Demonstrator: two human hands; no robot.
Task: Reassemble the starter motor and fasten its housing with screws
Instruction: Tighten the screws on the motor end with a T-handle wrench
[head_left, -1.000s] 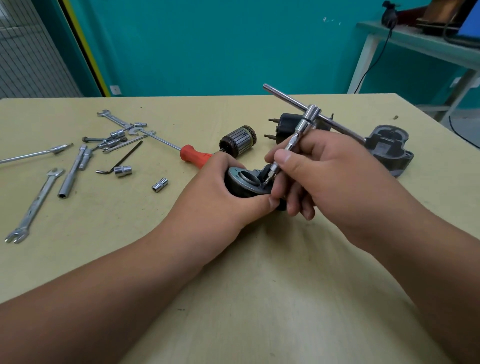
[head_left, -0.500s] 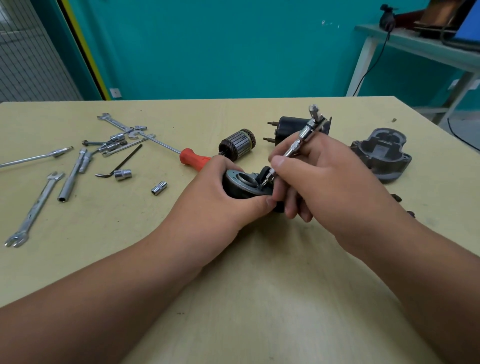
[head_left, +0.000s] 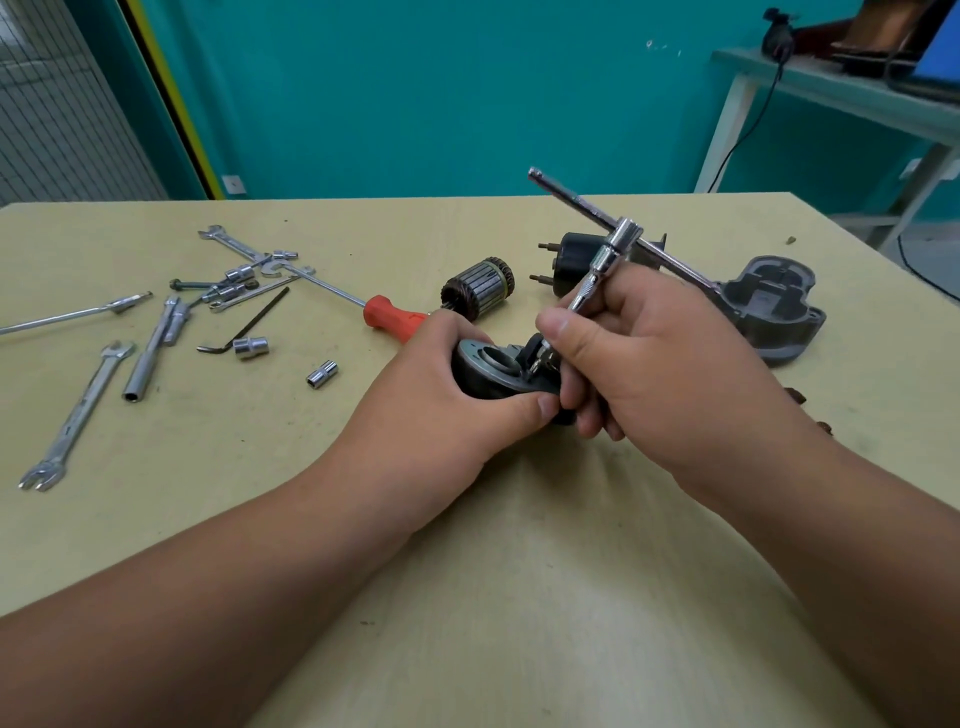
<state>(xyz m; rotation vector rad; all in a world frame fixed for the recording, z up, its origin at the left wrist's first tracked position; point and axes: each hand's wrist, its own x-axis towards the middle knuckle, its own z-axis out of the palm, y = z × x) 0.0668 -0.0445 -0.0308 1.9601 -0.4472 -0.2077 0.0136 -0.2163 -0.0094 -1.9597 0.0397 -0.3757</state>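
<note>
Your table (head_left: 519, 597) is pale yellow-green with faint wood grain. Across the top of the frame the wall (head_left: 415, 93) is teal, edged at upper left by a yellow stripe (head_left: 171, 98). Left of centre, the screwdriver (head_left: 392, 317) has a red-orange handle. Beside it, the armature (head_left: 480, 287) shows copper-brown windings and silver-and-dark lengthwise stripes. The T-handle wrench (head_left: 613, 244) and the long spanner (head_left: 78, 415) at far left are bright chrome. The hex key (head_left: 249, 327) is black. At centre the motor housing (head_left: 485, 364) is dark grey with a lighter rim, and the end cover (head_left: 774, 306) at right is dull grey.

The table (head_left: 519, 597) bears wrenches (head_left: 78, 415), sockets (head_left: 322, 374), red-handled screwdriver (head_left: 389, 316), armature (head_left: 480, 286) and grey housing cover (head_left: 774, 312).
</note>
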